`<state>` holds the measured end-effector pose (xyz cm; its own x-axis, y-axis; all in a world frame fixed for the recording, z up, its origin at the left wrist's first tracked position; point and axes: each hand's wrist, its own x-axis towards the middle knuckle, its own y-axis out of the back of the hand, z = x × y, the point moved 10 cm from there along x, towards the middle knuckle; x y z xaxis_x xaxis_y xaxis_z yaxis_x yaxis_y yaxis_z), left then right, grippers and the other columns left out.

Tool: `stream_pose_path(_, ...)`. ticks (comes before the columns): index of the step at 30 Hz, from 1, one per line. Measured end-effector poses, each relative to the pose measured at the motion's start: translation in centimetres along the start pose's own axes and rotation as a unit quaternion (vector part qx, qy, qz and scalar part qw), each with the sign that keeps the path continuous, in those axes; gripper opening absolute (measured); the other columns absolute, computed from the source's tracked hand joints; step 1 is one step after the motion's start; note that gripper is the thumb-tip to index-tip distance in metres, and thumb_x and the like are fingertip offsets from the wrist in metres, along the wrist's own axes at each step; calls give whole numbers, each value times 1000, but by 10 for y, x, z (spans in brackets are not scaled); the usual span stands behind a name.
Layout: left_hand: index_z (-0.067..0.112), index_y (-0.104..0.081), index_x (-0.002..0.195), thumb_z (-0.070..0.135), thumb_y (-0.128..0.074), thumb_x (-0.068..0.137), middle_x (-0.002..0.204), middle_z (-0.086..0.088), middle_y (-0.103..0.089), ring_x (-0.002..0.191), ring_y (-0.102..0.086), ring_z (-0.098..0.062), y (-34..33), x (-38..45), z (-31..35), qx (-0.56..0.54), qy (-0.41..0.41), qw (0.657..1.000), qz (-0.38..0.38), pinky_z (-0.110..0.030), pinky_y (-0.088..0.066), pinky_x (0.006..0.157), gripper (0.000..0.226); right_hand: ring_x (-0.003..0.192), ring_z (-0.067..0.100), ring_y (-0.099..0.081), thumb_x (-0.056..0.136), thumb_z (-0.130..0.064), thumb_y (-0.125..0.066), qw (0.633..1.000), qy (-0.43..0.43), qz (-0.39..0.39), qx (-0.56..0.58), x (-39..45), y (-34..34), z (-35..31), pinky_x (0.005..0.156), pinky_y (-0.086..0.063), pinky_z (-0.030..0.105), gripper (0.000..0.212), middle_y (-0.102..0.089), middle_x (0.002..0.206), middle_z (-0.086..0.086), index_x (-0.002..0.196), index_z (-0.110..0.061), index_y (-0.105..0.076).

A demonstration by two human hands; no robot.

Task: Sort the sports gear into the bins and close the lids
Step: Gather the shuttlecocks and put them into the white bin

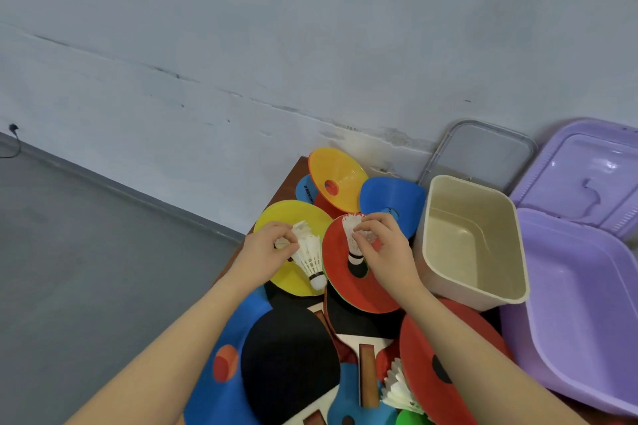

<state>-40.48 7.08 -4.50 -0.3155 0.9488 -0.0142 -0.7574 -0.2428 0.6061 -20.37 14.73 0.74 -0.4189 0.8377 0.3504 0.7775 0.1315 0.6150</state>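
My left hand [267, 247] pinches the feathers of a white shuttlecock [311, 260] over a yellow disc cone [276, 214]. My right hand [381, 247] pinches a second white shuttlecock [352, 245] that stands with its cork in the hole of a red disc cone [348, 286]. An open beige bin [473, 241] stands just right of my right hand, and an open purple bin [580, 307] is beyond it. A third shuttlecock [397, 388] lies near the bottom, beside black table tennis paddles [290, 362].
More disc cones lie about: yellow [341, 172] and blue [393, 197] at the back, red [421, 348] and blue [221, 338] in front. A grey lid [483, 152] and a purple lid [587, 176] lean on the wall. Grey floor lies to the left.
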Motion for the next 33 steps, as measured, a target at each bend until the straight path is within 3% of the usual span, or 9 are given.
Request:
stream_pose_path(7,15,-65,86,15,-64,86,112,5,-57,95,-55,-9,24,-13,54,6,-113,988,106,-37,-45,92,1,95,-1,-51,87,-15,-63,1000,13,17,11,-10,28,-10,77,-39,8,7,-51,97,-15,92,-13,-68)
stream_pose_path(12,16,-64,88,27,-59,87,114,1,-58,98,-59,-13,5,-8,104,-4,-203,973,113,-46,-47,87,13,93,2,-52,85,-13,-65,998,18,65,-6,-17,68,-4,78,-39,9,5,-55,99,-7,89,-14,-68)
stream_pose_path(18,14,-64,86,34,-53,85,115,-3,-59,106,-57,-20,-52,-1,169,-8,-264,961,84,-50,-45,87,22,93,4,-53,83,-17,-66,991,0,126,-36,-46,133,20,82,-39,11,10,-55,98,-10,92,-15,-68)
stream_pose_path(21,11,-67,88,35,-52,84,114,-5,-61,107,-57,-19,-85,-2,212,-24,-302,950,72,-47,-46,90,28,91,1,-52,82,-22,-63,986,-20,156,-46,-62,178,35,81,-36,6,20,-53,100,-13,100,-16,-67)
stream_pose_path(26,14,-66,91,29,-57,84,109,-3,-62,100,-58,-14,-146,-14,298,-60,-362,929,52,-39,-46,88,18,94,-6,-51,84,-24,-61,977,-21,204,-57,-92,261,63,80,-38,5,22,-52,103,-15,103,-15,-67)
stream_pose_path(29,10,-68,91,20,-60,85,107,-4,-64,101,-55,-10,-185,-29,349,-49,-397,915,61,-23,-40,93,14,97,-7,-51,85,-23,-59,971,-26,231,-59,-112,312,91,80,-38,6,23,-50,104,-17,105,-13,-67)
stream_pose_path(33,9,-67,92,28,-51,88,108,-6,-62,104,-58,-16,-253,-44,410,-70,-407,909,46,-34,-45,90,25,98,-3,-52,87,-21,-57,965,-24,251,-76,-138,386,126,81,-38,8,23,-52,105,-14,106,-11,-66)
